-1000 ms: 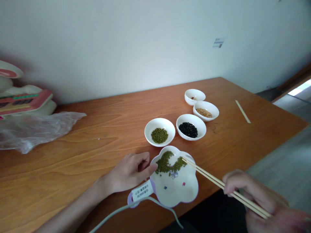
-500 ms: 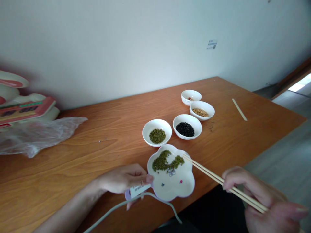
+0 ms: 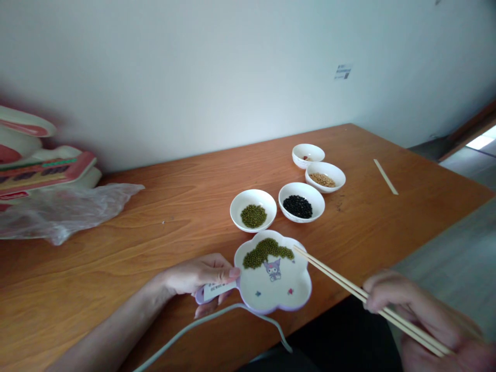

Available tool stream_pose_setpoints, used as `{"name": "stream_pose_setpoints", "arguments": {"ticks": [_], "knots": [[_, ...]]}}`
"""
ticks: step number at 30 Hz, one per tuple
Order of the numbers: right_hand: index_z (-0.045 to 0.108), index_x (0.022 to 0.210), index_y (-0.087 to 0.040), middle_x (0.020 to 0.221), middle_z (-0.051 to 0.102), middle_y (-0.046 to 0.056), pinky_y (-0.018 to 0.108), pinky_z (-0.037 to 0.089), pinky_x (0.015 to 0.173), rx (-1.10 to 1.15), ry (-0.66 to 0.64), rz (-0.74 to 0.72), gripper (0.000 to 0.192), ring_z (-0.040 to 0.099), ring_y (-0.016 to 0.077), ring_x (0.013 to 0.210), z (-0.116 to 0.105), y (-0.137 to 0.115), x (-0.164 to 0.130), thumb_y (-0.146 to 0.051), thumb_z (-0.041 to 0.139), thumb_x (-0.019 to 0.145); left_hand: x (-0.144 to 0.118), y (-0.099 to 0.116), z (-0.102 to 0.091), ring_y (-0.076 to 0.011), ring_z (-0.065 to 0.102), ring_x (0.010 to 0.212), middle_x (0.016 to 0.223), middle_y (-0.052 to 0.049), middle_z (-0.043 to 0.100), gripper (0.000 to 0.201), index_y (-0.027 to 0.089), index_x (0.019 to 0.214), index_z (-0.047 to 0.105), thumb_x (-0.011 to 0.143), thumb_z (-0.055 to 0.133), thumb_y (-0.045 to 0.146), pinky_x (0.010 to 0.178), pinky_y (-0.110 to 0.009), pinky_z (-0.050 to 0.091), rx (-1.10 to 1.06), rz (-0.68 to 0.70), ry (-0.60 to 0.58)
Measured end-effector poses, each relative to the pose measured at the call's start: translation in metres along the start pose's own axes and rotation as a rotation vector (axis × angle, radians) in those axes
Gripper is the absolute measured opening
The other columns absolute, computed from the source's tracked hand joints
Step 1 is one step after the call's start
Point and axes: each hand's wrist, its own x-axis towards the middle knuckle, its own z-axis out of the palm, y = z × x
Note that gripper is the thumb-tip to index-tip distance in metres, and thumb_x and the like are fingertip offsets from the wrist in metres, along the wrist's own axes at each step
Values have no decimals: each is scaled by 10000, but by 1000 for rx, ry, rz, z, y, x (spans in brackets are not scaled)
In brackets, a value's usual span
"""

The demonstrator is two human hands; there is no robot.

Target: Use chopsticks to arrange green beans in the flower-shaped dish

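Bare orange-brown wooden table (image 3: 155, 248) spreads open across the centre-left of the frame. A crumpled clear plastic bag (image 3: 65, 209) blocks the left edge; four small round white bowls (image 3: 253, 209) cluster right of centre, a loose pale wooden stick (image 3: 386, 176) beyond them at right.

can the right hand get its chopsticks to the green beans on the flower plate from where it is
Probably yes. The right hand holds the chopsticks with their tips already over the plate's rim, beside the green beans. Nothing lies between; the left hand grips the opposite side.

One head-worn view looks forward and down, close over the table (image 3: 155, 217).
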Motion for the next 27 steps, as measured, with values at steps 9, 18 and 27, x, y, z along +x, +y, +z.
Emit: {"name": "stream_pose_setpoints", "arguments": {"ticks": [9,18,27], "knots": [[637,750,-243,683,614,25,310,426,557,317,-211,44,755,575,176,604,36,-34,9,-808,161,909,1,-3,3,-115,534,306,407,-42,576,620,97,694,718,929,547,645,288,-147,360,32,-31,28],[619,856,-206,782,625,38,318,404,667,361,-421,-97,532,578,167,741,66,-44,10,-569,274,1034,2,-6,1,-106,524,297,419,-28,586,515,91,711,736,889,624,561,288,-137,371,-37,28,-9],[624,874,-226,794,635,34,316,405,641,297,-297,-34,528,590,174,741,47,-35,9,-588,274,1030,-1,0,2,-70,535,348,451,-4,584,479,111,808,765,971,572,518,337,-100,369,136,8,15]]}}
